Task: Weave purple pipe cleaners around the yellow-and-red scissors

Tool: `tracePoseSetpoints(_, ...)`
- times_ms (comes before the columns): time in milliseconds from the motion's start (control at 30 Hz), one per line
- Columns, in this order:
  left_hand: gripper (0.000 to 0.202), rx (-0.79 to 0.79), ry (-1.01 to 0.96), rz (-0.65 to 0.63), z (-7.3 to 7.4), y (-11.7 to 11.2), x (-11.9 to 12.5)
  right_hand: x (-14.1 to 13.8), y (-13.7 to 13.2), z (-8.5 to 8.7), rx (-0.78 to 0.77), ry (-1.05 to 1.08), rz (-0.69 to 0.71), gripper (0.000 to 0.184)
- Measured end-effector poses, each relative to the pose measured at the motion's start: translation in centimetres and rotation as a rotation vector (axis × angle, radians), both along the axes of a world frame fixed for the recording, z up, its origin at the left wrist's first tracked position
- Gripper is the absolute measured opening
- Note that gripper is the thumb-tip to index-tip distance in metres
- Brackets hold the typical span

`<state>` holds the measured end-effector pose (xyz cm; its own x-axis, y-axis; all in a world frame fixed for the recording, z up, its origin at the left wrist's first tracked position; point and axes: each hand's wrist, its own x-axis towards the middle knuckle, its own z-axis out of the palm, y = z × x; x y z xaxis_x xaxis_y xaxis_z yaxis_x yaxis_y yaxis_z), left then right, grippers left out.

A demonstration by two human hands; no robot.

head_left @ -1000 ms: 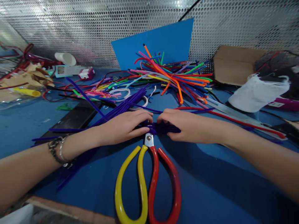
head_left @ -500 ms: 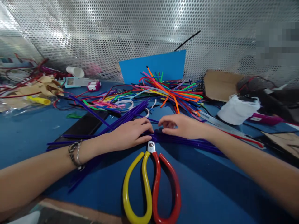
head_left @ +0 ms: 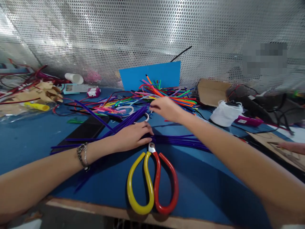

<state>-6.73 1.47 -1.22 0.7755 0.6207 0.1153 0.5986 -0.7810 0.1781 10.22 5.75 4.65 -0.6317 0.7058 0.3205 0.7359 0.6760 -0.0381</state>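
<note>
My left hand (head_left: 132, 136) lies over the spot where purple pipe cleaners (head_left: 181, 140) cross, its thumb and curved fingers closed on them. One group fans out to the right and another slants up behind the hand. My right hand (head_left: 164, 108) reaches to the upper ends of the slanted purple group, fingers bent down and pinched together. What lies between those fingertips is hidden. Just below my left fingertips are scissors (head_left: 152, 147) with one yellow and one red handle, their blades hidden under the pipe cleaners and hand.
A mixed pile of coloured pipe cleaners (head_left: 183, 101) lies behind, before a blue board (head_left: 150, 76). A white pouch (head_left: 225, 114) stands to the right, near a cardboard piece (head_left: 212, 92). Another person's hand (head_left: 294, 147) shows at far right. The table edge (head_left: 95, 208) runs along the front.
My right hand has moved up and left, from above the right-hand purple group to the slanted group's upper ends. My left hand stays put. Another person's hand has appeared at right.
</note>
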Motion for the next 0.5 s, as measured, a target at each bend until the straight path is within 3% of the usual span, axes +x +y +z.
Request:
tracePoseSetpoints(100,0.018,-0.017,-0.030,-0.001,-0.1,0.0,0.0,1.7,-1.2,4.6,0.150,0.203,-0.053,0.025)
tracePoseSetpoints(167,0.017,-0.034,-0.046,-0.006,-0.1,0.0,0.0,3.2,-2.6,7.2,0.214,0.383,-0.053,0.020)
tracePoseSetpoints(267,0.017,-0.050,-0.042,0.001,-0.1,-0.1,0.0,5.1,-5.8,9.0,0.296,0.585,0.044,0.022)
tracePoseSetpoints(367,0.017,-0.054,-0.030,0.010,0.0,-0.2,-0.1,6.3,-9.4,7.8,0.344,0.606,0.084,0.021)
tracePoseSetpoints(467,0.016,-0.047,-0.025,0.011,0.1,-0.2,0.0,6.9,-12.0,4.3,0.345,0.391,0.114,0.024)
tracePoseSetpoints(500,0.016,-0.040,-0.026,0.009,0.1,-0.2,0.0,7.1,-12.4,2.8,0.266,0.297,0.122,0.026)
